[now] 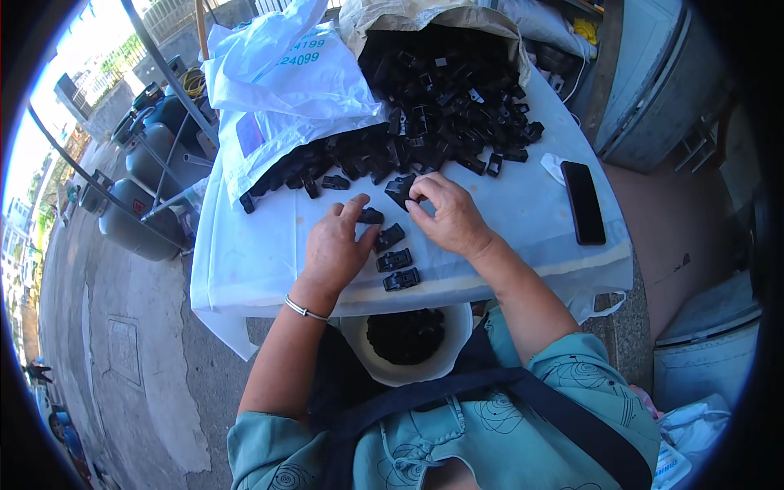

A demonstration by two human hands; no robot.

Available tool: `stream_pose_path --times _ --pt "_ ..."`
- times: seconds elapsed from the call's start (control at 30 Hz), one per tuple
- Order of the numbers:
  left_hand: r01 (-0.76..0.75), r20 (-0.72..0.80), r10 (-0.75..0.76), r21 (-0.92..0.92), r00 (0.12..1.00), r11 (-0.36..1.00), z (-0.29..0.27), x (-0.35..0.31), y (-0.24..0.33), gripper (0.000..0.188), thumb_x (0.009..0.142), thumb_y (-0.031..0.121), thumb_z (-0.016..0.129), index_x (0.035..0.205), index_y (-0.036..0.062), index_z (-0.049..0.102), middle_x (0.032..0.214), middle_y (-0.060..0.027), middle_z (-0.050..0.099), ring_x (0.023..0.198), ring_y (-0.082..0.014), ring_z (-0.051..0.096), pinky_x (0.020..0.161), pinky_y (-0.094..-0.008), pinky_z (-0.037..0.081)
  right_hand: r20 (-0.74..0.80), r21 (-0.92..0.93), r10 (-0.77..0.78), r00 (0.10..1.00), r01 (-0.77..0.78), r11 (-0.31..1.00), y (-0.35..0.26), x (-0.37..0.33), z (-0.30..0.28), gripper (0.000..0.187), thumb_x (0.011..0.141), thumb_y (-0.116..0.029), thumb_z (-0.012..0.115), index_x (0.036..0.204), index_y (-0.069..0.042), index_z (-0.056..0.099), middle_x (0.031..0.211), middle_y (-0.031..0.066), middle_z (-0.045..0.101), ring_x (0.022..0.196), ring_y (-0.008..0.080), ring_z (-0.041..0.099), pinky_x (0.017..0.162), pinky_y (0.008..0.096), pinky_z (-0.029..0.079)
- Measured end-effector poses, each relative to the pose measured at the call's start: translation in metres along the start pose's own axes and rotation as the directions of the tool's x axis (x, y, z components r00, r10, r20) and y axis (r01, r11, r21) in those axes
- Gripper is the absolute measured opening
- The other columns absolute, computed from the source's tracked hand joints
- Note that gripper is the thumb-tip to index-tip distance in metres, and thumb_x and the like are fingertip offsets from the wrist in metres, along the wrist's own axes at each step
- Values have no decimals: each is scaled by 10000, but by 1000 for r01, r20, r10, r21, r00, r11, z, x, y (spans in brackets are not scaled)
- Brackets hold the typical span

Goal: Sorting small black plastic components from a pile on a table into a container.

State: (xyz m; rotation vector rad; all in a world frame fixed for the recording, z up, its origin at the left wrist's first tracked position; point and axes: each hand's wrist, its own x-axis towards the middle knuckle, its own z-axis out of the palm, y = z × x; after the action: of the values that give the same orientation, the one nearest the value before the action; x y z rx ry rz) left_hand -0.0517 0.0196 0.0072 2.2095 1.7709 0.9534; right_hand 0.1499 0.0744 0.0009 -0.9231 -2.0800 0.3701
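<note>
Between the thumb and fingers of my right hand (454, 214) is a small black plastic part (399, 190), held just in front of the large pile. My left hand (336, 243) is to its left, thumb and forefinger around another black plastic part (370, 216) at the far end of a short row. Nearer to me in that row lie a slightly turned black part (389, 238), a second one (394, 260) and a third (401, 279) close to the table's front edge. The undersides of the parts in my fingers are hidden.
A heap of black parts (441, 122) spills from an open sack (433, 18) beside a white plastic bag (286, 90). A phone (583, 202) lies on the right of the covered table (523, 220). Below its front edge, a white basin (463, 335) holds dark pieces. Grey tanks (139, 216) stand left.
</note>
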Motion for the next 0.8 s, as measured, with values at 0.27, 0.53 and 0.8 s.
stream_pose_path --times 0.27,0.53,0.8 --pt "71 117 -80 81 990 994 9 2 -4 311 810 246 701 1084 108 648 991 -151 632 855 -347 637 740 -417 524 104 -46 -115 988 121 992 1 -7 6 267 800 -51 681 1058 -35 615 986 133 636 899 308 644 786 367 545" --pt "-194 -139 192 1 972 981 14 7 -5 415 784 201 749 1139 32 614 977 -108 648 803 -260 646 752 -344 525 61 440 268 961 -267 857 -9 -7 9 194 889 -129 677 1046 -24 631 903 27 645 752 82 584 710 236 503" --pt "285 189 -213 -631 959 721 3 16 -4 331 872 64 642 1190 -5 583 829 -51 658 752 -87 619 698 -249 515 -3 632 295 956 -226 741 4 -3 -5 117 920 -109 642 1004 -30 627 855 -33 607 782 27 546 713 204 476"
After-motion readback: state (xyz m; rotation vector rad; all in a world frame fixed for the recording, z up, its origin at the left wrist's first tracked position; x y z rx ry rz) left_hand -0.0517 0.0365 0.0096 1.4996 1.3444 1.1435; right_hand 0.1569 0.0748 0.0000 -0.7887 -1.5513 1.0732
